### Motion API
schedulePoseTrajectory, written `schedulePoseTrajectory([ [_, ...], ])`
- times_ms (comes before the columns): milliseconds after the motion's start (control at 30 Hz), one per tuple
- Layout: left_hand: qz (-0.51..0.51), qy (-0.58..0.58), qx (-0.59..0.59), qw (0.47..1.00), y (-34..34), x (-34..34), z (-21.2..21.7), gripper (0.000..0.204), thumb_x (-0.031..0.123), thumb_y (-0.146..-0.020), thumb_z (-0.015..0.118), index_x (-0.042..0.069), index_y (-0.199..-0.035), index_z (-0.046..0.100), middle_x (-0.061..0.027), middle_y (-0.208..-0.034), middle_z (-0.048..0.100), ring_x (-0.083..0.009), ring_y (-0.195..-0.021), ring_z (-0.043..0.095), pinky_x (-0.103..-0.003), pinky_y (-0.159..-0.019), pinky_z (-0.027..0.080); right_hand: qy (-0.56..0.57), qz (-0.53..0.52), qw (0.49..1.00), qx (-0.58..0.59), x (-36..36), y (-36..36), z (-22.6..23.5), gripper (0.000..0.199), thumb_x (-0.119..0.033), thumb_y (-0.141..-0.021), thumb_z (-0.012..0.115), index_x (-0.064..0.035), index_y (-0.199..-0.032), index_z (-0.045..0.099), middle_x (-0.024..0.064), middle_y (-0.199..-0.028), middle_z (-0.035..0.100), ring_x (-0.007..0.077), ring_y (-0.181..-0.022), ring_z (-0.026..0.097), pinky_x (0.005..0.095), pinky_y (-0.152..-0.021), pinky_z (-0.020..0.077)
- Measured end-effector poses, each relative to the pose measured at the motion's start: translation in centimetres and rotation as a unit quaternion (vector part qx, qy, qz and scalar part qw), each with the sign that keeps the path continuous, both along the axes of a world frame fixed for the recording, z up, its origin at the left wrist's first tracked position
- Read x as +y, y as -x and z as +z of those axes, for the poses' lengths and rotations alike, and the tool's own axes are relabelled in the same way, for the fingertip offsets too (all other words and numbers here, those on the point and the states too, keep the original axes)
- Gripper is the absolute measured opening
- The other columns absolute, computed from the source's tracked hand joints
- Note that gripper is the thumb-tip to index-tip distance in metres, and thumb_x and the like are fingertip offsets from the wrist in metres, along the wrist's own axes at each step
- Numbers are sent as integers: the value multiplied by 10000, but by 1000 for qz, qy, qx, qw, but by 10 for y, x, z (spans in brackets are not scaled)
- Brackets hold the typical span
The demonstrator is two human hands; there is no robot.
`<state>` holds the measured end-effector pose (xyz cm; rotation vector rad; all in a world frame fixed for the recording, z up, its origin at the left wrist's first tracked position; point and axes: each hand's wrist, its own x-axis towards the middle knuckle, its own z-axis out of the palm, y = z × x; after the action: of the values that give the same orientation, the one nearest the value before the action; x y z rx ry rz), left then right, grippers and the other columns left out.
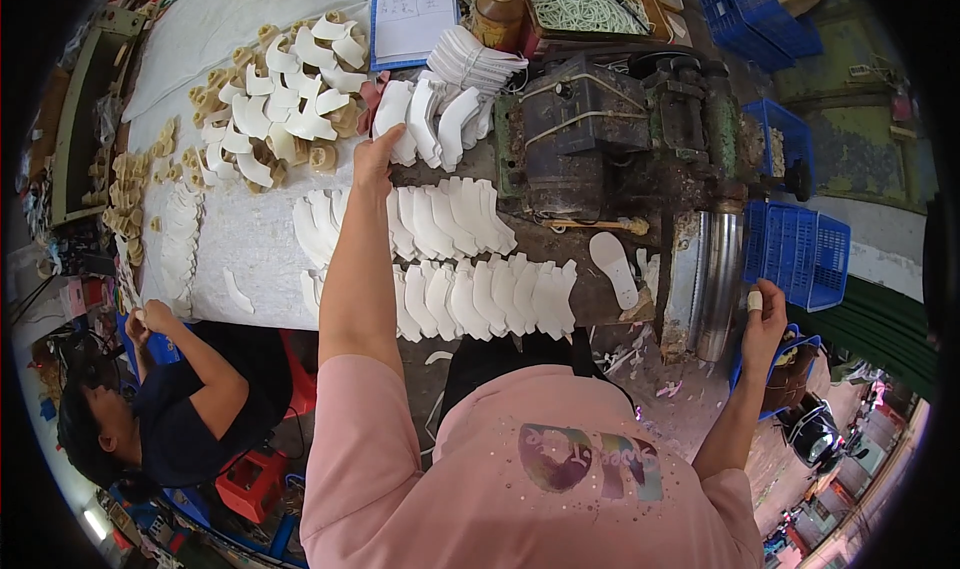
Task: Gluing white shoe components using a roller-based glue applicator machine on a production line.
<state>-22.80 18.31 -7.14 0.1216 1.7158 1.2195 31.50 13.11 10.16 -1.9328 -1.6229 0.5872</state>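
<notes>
My left hand (374,161) reaches over the table to a stack of curved white pieces (428,119). Its thumb and fingers are closed at the edge of the nearest piece on the stack's left side. The fingers' undersides are hidden. My right hand (764,321) is raised beside a shiny metal roller (716,287), fingers apart, with nothing visible in it. One of its fingers has a pale wrap round the tip. Two overlapping rows of curved white pieces, an upper row (440,219) and a lower row (490,294), lie under and beside my left forearm.
A dark greasy machine (585,134) adjoins the roller. Beside it lies a white sole-shaped piece (613,269). Beyond are a clipboard (413,24), a brown bottle (498,17) and a tray of cords (585,7). A blue basket (800,254) stands right. A co-worker (190,399) sits left.
</notes>
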Motion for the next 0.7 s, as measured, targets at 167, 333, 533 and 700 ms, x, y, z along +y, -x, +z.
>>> schedulePoseTrajectory([
  [167,-22,-20,27,999,6,-1,-19,394,216,-739,733,-44,-1005,604,-90,-875,652,-181,-718,628,-307,-622,479,4,7,1000,-25,5,5,1,182,-88,-901,532,14,-1046,572,63,-975,578,148,-908,552,270,-846,429],
  [333,43,-115,-121,985,23,-9,-31,415,299,-765,713,85,-1092,573,-45,-959,618,-185,-836,584,-322,-671,436,-11,29,999,-25,7,3,-2,196,-101,-899,533,13,-1054,570,71,-975,579,160,-911,557,279,-848,430],
  [533,84,-123,-184,972,24,-14,-14,514,306,-767,707,77,-1176,496,-85,-1024,603,-230,-875,598,-417,-712,477,-7,19,999,-30,6,4,-2,214,-113,-900,532,13,-1069,569,78,-988,585,175,-929,567,286,-862,429],
  [700,31,-71,-86,993,30,-15,-34,435,293,-783,699,89,-1123,518,-72,-1063,583,-202,-918,571,-361,-713,452,-6,22,999,-30,6,7,-2,202,-81,-888,536,12,-1064,570,86,-990,582,176,-927,564,294,-862,429],
])
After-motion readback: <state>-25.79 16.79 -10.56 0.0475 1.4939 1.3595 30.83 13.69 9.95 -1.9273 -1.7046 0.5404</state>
